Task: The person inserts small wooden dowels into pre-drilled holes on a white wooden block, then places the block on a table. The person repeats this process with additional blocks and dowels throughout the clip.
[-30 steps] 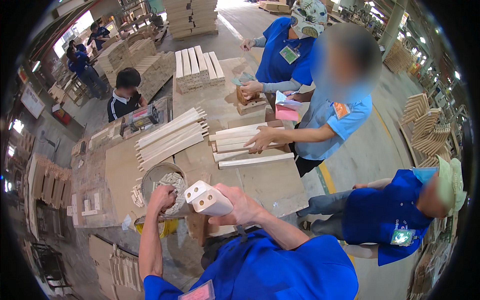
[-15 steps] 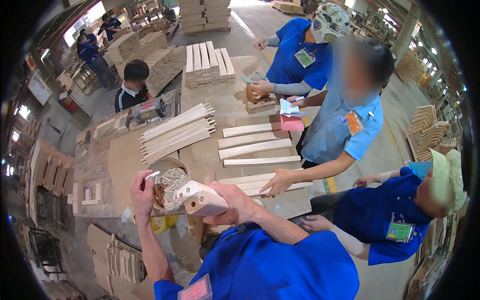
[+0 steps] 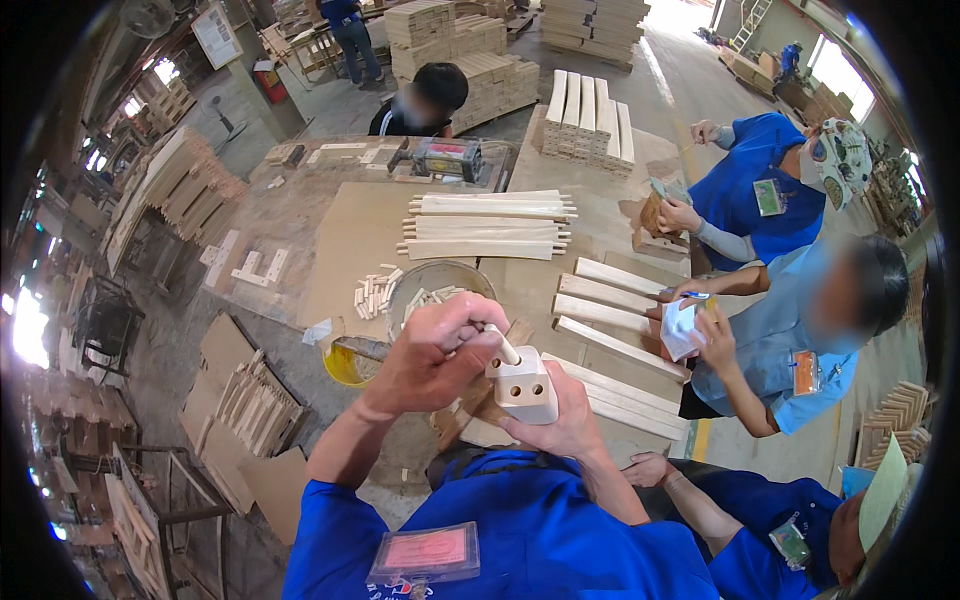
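In front of my chest, my right hand (image 3: 572, 418) is closed round a pale wooden block (image 3: 527, 393) with several round holes in its faces. My left hand (image 3: 440, 350) pinches a short wooden dowel (image 3: 509, 349) between thumb and fingers. The dowel's lower end meets a hole in the block's upper face; how deep it sits I cannot tell. Behind my left hand stands a round tub (image 3: 447, 268) holding more dowels, partly hidden by my fingers. Loose dowels (image 3: 375, 292) lie in a heap to its left.
Spindles with tenoned ends (image 3: 487, 226) lie beyond the tub. Pale wooden bars (image 3: 603, 318) lie to the right, with co-workers standing past them, one holding papers (image 3: 681, 330). A yellow bucket (image 3: 343, 366) is at the left table edge. A machine (image 3: 448, 158) sits farther back.
My left hand has brought the dowel rightward to the block, and the block has turned in my right hand. My view has swung left. A co-worker's hand has left the bars for the papers.
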Demonstrator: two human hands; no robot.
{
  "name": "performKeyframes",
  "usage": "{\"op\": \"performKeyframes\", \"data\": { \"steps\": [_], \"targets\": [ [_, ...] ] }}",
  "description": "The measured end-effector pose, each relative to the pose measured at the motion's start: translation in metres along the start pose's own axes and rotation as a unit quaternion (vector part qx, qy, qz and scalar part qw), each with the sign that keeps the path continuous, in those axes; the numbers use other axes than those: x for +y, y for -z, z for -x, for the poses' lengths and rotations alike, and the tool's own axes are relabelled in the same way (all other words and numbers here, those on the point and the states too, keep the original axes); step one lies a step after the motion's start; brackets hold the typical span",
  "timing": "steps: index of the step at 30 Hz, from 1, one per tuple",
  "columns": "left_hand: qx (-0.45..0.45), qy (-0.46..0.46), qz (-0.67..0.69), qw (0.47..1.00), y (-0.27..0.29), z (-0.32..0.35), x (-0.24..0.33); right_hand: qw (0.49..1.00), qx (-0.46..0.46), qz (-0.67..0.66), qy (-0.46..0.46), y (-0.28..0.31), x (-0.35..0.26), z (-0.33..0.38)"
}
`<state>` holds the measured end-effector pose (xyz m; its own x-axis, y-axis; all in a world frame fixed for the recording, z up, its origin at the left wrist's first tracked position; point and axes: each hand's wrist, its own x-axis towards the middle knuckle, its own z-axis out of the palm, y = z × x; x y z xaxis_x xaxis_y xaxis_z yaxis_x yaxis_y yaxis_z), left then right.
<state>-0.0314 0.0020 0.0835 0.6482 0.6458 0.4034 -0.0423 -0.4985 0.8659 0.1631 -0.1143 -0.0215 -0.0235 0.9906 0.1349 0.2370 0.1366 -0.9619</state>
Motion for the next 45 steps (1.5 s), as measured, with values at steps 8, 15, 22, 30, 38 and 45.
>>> {"op": "performKeyframes", "data": {
  "steps": [8,15,22,30,38,45],
  "targets": [
    [-0.057,-0.031,-0.133,0.989,0.014,0.009,0.005,0.999,0.012,0.019,0.032,-0.013,-0.002,-0.001],
    [-0.087,0.035,-0.183,0.979,0.027,0.014,0.012,0.999,-0.035,0.025,0.015,-0.011,-0.009,-0.008],
    [-0.058,0.021,-0.156,0.986,0.032,0.011,-0.002,0.999,-0.019,0.013,0.041,-0.021,-0.009,-0.022],
    [-0.181,0.237,-0.302,0.906,0.035,0.013,-0.183,0.995,-0.012,0.077,0.063,-0.010,-0.009,-0.041],
    [-0.352,0.229,-0.379,0.825,0.012,0.039,-0.248,0.999,-0.014,0.026,0.037,0.000,-0.004,-0.025],
    [-0.315,0.231,-0.405,0.826,0.019,0.049,-0.256,0.997,0.001,0.046,0.068,-0.004,-0.002,-0.020]
  ]
}}
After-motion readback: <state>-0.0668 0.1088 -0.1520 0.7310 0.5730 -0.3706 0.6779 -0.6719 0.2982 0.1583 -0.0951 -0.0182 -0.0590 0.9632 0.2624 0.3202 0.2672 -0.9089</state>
